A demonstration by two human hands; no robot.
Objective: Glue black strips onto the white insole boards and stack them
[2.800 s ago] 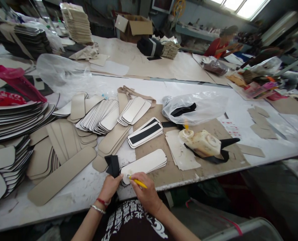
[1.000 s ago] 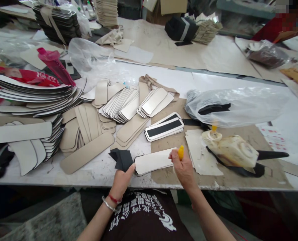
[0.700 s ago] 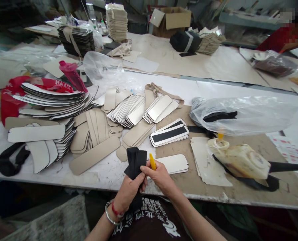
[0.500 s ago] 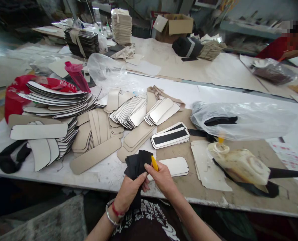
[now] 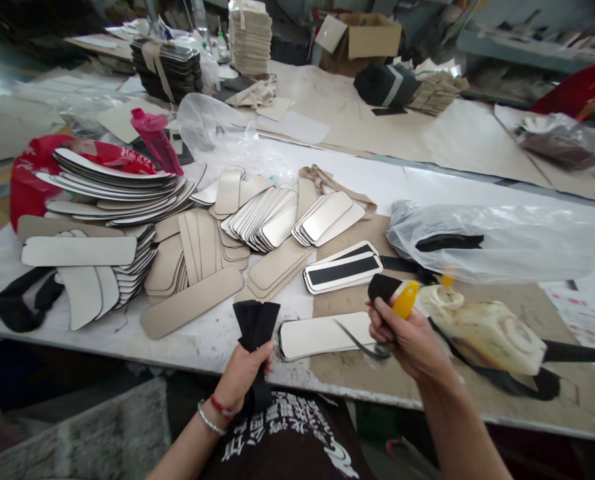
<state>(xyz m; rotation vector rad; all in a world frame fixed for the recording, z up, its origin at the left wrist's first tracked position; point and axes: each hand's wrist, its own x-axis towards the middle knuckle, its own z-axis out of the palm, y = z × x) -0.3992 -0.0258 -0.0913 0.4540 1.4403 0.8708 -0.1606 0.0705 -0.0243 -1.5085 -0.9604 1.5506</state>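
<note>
My left hand (image 5: 250, 370) is closed round a fanned bundle of black fabric strips (image 5: 256, 320) at the table's front edge. Further right, my right hand (image 5: 407, 330) grips a single black strip (image 5: 383, 288), whose loose end trails blurred below the fingers. The same hand also holds a flat yellow tool (image 5: 405, 300); its exact kind I cannot make out. Under the trailing strip lies a white rounded panel (image 5: 317, 335). Just behind it sits a small stack of white panels (image 5: 345, 272), the top one bearing a black strip along its middle.
Stacks of beige panels (image 5: 192, 303) and white panels (image 5: 80, 251) cover the left and middle. On the right are a stained glue container (image 5: 497, 333) and a clear plastic bag (image 5: 527, 247). A pink bottle (image 5: 156, 140) stands back left; a person's red sleeve (image 5: 572, 90) shows far right.
My hands have moved apart. The right one has gone right, over the white panel, with one black strip and the yellow tool; the left keeps the bundle.
</note>
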